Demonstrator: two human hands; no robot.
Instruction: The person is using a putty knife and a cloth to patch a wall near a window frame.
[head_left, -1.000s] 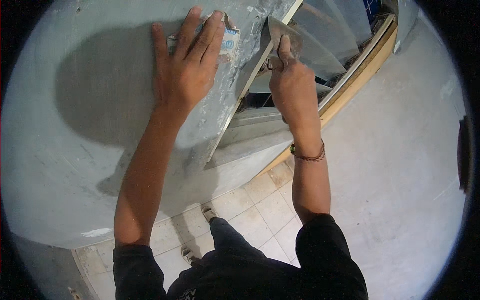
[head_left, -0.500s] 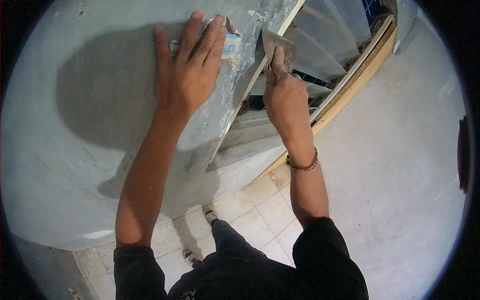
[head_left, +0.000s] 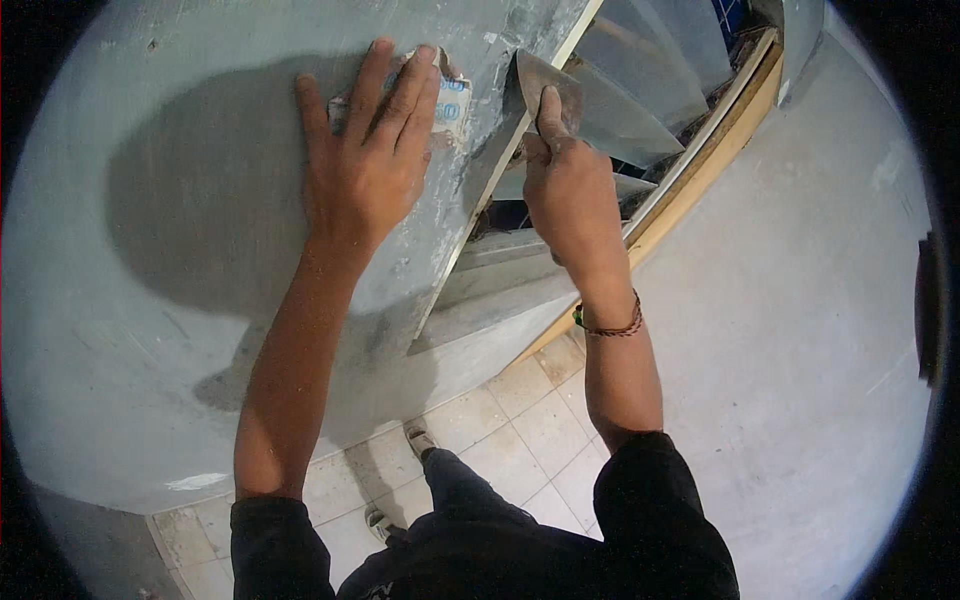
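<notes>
My left hand lies on the grey wall with its fingers spread. Under its fingertips is a worn piece of sandpaper, pale backed with blue print, partly covered by the fingers. A putty knife with a broad, dull metal blade is gripped in my right hand, the index finger stretched along the blade. The blade's left edge is at the pale edge strip of the window opening; whether it touches is unclear. The knife's handle is mostly hidden inside the fist.
Tilted glass slats stand in the window opening right of the wall, with dirt along the wooden frame. A pale wall rises at the right. Below are floor tiles and my sandalled feet.
The whole view has shifted slightly. Against the window, the putty knife and my right hand have moved a little farther up. My left hand stays spread on the sandpaper.
</notes>
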